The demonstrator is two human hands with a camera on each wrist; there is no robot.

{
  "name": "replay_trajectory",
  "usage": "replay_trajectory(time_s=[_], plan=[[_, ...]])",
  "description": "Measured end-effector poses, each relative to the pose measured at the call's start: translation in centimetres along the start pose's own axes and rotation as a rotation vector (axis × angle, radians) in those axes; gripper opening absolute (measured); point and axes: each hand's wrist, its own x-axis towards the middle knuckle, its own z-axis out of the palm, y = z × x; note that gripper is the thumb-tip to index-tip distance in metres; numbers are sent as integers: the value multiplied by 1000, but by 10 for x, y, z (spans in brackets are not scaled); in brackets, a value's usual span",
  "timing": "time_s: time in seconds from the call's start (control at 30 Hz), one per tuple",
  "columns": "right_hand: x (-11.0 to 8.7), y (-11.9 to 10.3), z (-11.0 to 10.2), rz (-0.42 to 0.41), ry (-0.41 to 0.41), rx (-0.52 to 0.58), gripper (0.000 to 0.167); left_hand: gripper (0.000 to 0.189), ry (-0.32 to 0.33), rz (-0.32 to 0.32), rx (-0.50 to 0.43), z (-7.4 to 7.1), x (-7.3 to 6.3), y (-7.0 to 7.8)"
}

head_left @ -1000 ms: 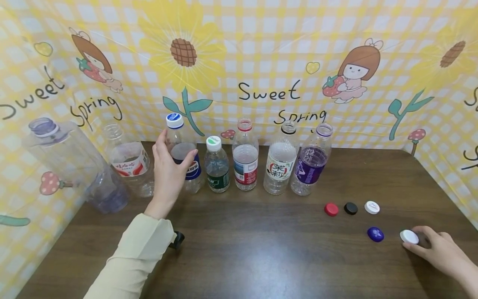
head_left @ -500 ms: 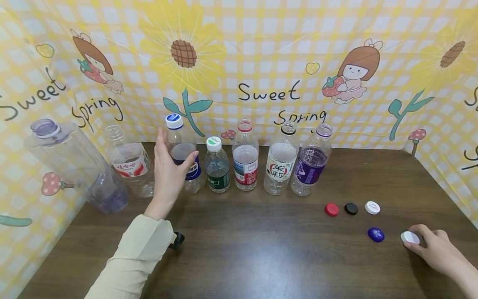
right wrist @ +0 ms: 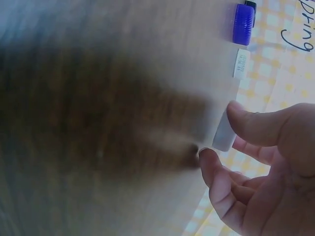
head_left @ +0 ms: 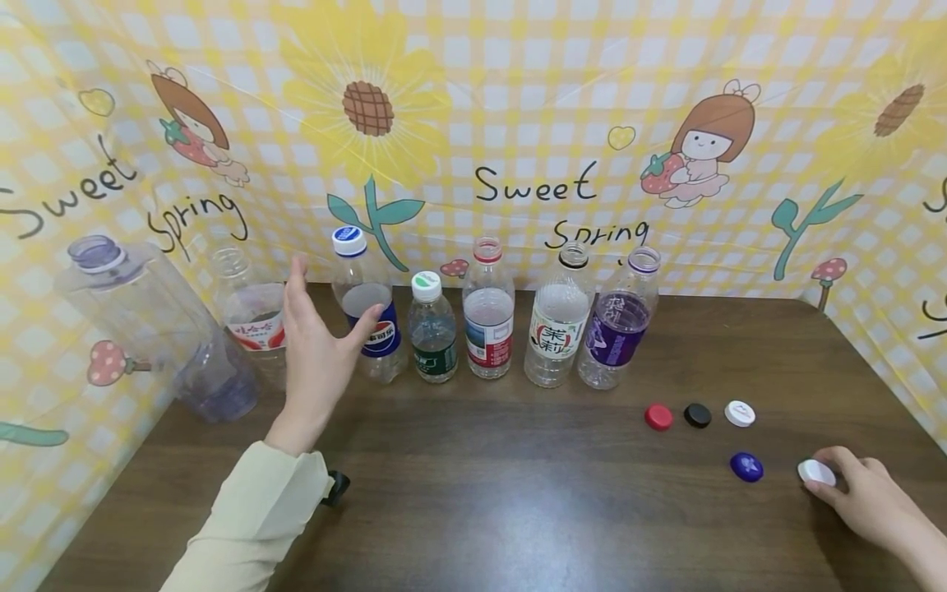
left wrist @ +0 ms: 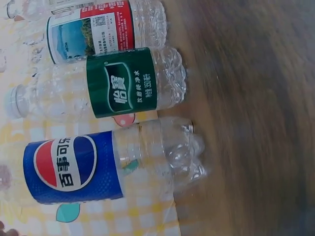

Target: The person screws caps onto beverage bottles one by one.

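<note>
My left hand (head_left: 318, 366), fingers straight and thumb spread, stands just left of a cola bottle (head_left: 370, 312) with a blue label and a white-and-blue cap. A gap shows between the palm and that bottle. Behind the hand is a clear bottle (head_left: 251, 316) with a red-and-white label, partly hidden and uncapped. At the right of the table, my right hand (head_left: 869, 493) pinches a white bottle cap (head_left: 816, 473) between thumb and fingers. The right wrist view shows this cap (right wrist: 225, 132) slanted, the thumb pressed on its side.
A small green-label bottle (head_left: 432, 341) wears a white cap. Uncapped bottles with red (head_left: 488, 333), white (head_left: 555, 329) and purple (head_left: 616, 329) labels continue the row. A big bottle (head_left: 170, 337) leans left. Red (head_left: 658, 417), black (head_left: 697, 415), white (head_left: 740, 413) and blue (head_left: 746, 467) caps lie on the table.
My left hand has come away from the cola bottle, shifting left with its thumb and fingers wider. The right hand's fingers have closed in on the white cap, which now looks slightly tipped.
</note>
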Motion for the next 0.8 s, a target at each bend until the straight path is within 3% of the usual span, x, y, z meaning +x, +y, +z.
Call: replay_trajectory(time_s=[0.1,0.2,0.33,0.47,0.67,0.8], plan=[[1,1,0,-19,1,10,41,92,76,83,-15,-5,-2,-1],[2,2,0,-29,-3,20,41,89,203,179,-27,-10,-1,-2],[2,2,-1,-23,-9,25,42,77,363,223,-20,-17,4,-6],[1,1,-3,-8,1,28,40,74,412,146,12,-24,10,-12],[-1,-5,-9,-16,15,34,39,91,362,-59,22,-29,13,-19],[-1,-12,-12,-32,41,35,37,98,326,-136,27,-31,14,-23]])
